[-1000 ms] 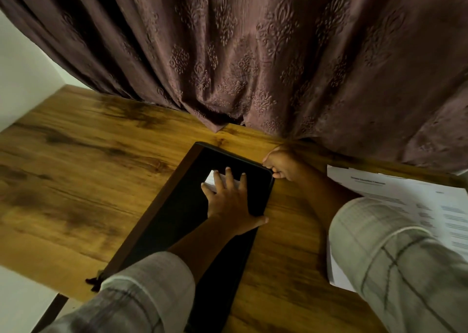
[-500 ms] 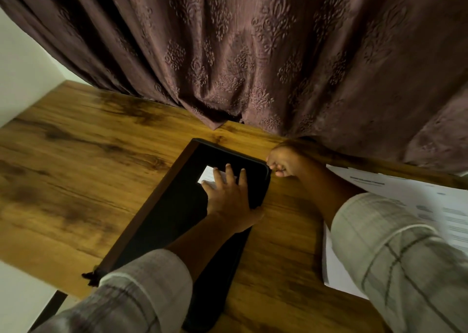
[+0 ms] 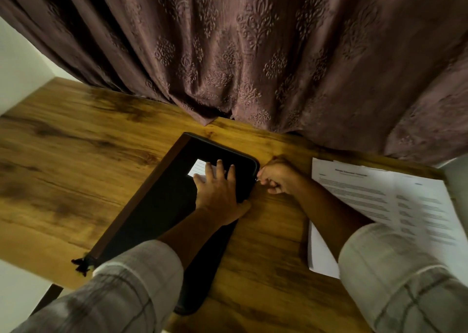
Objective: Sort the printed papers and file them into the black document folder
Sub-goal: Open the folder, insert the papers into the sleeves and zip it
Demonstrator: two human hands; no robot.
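Black document folder under left hand

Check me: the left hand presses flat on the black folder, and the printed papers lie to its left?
No. The head view shows the printed papers right of the black folder, past the right hand pinching its zipper pull. The left hand does press flat on it.

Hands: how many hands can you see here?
2. The left hand lies flat on the black folder, fingers over its white label. The right hand pinches a small metal pull at the folder's right edge. None seems hidden.
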